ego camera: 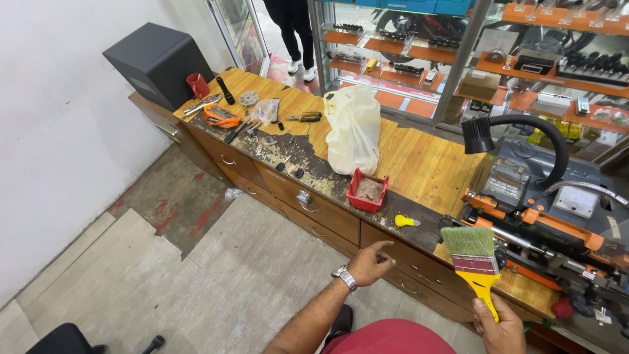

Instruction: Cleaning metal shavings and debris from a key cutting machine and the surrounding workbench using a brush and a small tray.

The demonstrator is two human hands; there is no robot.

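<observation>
My right hand [501,328] grips the yellow handle of a flat paintbrush [473,257] with pale green bristles pointing up. The brush hovers at the front edge of a wooden workbench [419,164], just left of an orange and grey bench machine [544,216]. My left hand [369,262], with a wristwatch, floats in front of the bench drawers, fingers loosely curled, holding nothing. A small yellow-handled tool [405,221] lies on the bench edge between the hands.
A red tray [367,191] of debris and a white plastic bag [354,128] stand mid-bench. Pliers, a red mug [196,85], an orange tool and a black box [157,60] crowd the far left. Glass display cabinets [498,59] stand behind. A person's legs [293,33] appear at the back.
</observation>
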